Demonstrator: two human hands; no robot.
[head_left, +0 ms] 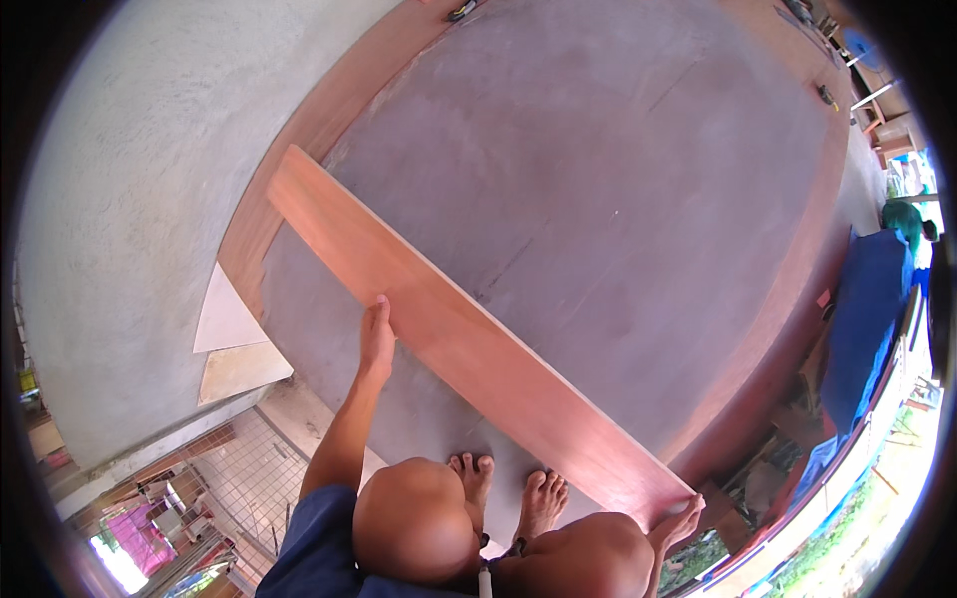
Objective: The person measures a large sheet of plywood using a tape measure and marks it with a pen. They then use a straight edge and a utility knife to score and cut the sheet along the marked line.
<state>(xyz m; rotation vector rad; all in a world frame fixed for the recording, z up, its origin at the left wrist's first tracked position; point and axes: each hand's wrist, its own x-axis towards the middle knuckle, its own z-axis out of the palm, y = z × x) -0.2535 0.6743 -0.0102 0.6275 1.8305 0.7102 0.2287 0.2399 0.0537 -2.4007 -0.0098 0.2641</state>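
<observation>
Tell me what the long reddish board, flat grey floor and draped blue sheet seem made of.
The long reddish board looks like smooth plywood or veneered wood, with a pale edge beside its darker face. The flat grey floor seems dull cement, being cloudily mottled. The draped blue sheet may be plastic tarpaulin, given its creases; finish unclear.

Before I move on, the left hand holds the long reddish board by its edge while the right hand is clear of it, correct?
Not quite: the head view shows the right hand touching the long reddish board at its near end. The left hand does hold its edge.
</observation>
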